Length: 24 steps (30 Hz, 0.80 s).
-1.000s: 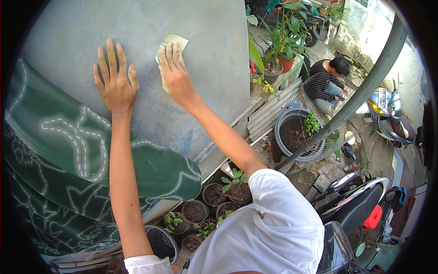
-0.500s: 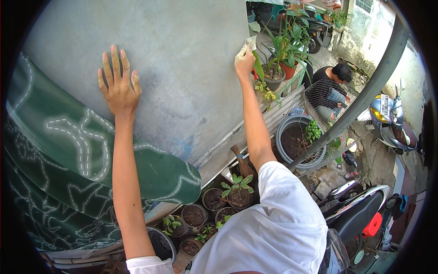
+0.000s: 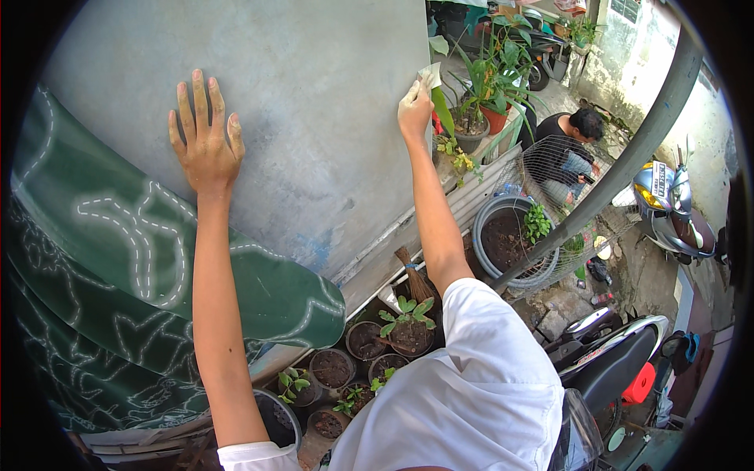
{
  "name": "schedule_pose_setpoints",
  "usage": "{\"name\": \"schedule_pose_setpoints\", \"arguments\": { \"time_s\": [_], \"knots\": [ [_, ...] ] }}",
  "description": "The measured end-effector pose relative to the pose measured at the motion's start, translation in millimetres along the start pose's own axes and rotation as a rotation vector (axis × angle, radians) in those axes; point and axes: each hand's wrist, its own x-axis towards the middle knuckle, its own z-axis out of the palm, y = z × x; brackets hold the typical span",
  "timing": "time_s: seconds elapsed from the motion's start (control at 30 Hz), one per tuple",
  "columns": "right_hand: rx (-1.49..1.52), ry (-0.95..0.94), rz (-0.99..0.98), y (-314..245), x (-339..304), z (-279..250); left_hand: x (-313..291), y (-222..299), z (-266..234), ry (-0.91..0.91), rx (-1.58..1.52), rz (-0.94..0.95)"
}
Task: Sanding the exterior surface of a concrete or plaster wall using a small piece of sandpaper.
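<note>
My left hand [image 3: 208,145] lies flat against the grey plastered wall [image 3: 314,157], fingers spread and dusted with pale powder. At the wall's right edge my right hand [image 3: 415,111] is closed, and a small pale sheet [image 3: 430,76] sticks out from its fingers. That sheet looks like folded paper; its exact kind cannot be made out. Below my left hand, a dark green cloth [image 3: 267,294] with white dashed lines hangs in folds across the lower left, partly behind my left forearm.
Several potted plants [image 3: 332,369] stand below the wall beside a stick broom [image 3: 414,275]. A large grey pot [image 3: 506,235] with wire mesh and a slanting pole [image 3: 628,173] are at right. A person [image 3: 561,153] crouches beyond. Motorbikes [image 3: 613,365] are parked at right.
My left hand has shifted slightly up the wall. My right hand, still gripping the pale sheet, has moved a little left and down along the wall's edge.
</note>
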Motion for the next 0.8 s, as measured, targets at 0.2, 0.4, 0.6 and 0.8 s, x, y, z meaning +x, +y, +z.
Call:
{"name": "schedule_pose_setpoints", "arguments": {
  "time_s": [0.2,0.4,0.6,0.8],
  "knots": [
    [-0.021,0.066,-0.027,-4.6,-4.3,5.5,-0.9,-0.7,1.5,-0.03,0.046,-0.002],
    [-0.007,-0.012,-0.025,7.1,-0.8,2.6,1.7,2.5,3.1,0.01,-0.011,-0.008],
    [-0.005,-0.014,-0.027,1.3,-8.9,5.2,-5.9,-2.4,5.5,0.007,0.008,-0.013],
    [0.012,-0.008,-0.012,1.3,-5.4,1.0,-0.2,-0.6,1.9,0.003,0.016,-0.005]
  ]
}}
